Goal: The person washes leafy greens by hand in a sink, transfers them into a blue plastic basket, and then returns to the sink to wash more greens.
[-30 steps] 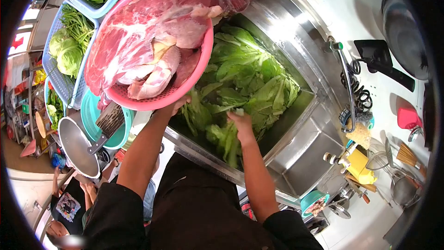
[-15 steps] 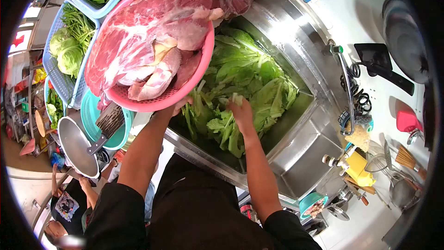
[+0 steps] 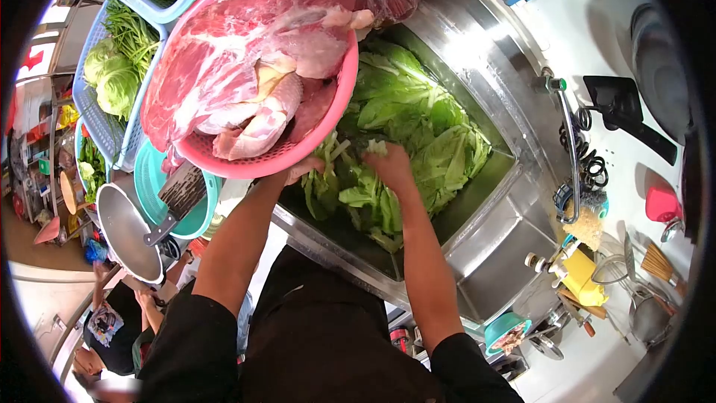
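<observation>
Pink plastic up top in the head view: pink basket [image 3: 261, 170] piled with raw meat [image 3: 239, 60], at 11 o'clock, over the left edge of the steel sink [image 3: 455, 30]. The left hand [image 3: 302, 170] is under the basket's 6 o'clock edge, fingers hooked at the rim and carrying it. The rest of the hand is hidden below, so I can't read the full grip.

The right hand [image 3: 391, 168] is mid-frame, in the sink, fingers closed round a bunch of greens [image 3: 425, 134] near the cut stems. The leaves hang toward 6 o'clock. More greens fill the sink out to 2 o'clock, touching the bunch.

My read on doing this well:
- Hold the bunch by the stems, since leaf tears.
- Hold the basket level and off the greens. Raw-meat drip onto them is the risk.
- It looks a heavy one-handed load, so a palm under the centre would be steadier than the rim.

A cleaver [image 3: 179, 194] lies at 8 o'clock, well apart.
</observation>
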Available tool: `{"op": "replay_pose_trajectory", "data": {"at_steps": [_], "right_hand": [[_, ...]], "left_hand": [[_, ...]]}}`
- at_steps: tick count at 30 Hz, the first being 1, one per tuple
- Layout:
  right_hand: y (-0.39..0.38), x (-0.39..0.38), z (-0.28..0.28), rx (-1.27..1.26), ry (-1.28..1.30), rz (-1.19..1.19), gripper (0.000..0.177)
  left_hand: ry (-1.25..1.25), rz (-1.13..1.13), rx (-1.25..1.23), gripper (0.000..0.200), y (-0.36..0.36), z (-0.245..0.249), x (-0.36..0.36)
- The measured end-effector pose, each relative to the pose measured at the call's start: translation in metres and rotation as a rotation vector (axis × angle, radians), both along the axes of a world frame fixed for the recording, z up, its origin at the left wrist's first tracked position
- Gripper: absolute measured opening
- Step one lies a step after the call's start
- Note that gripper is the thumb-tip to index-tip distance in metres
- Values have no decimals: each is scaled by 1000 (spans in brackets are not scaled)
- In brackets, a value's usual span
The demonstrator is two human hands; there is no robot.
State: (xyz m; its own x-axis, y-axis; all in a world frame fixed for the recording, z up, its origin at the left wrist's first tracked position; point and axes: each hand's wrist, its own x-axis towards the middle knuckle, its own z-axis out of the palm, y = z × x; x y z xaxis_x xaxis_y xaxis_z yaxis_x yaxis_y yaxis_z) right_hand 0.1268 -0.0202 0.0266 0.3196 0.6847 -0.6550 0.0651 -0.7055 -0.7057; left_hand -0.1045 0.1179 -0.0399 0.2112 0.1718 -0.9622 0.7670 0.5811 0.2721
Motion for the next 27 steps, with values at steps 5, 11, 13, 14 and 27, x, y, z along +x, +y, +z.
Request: {"op": "replay_pose_trajectory", "data": {"at_steps": [5,11,13,14,27], "right_hand": [[40,-25,9,-89,-384,411,46],[1,-8,-69,-152,-128,58,50],[-14,7,-50,-182,-41,11,51],[-18,11,-40,-196,2,-14,51],[-14,-36,-66,-176,399,-416,96]], "left_hand": [[-10,13,24,83,3,-1,3],[-37,166,164,97,6,40,10],[-126,207,145,96,7,61,13],[-142,217,119,93,9,69,15],[-186,151,-154,62,-6,-19,-9]]}}
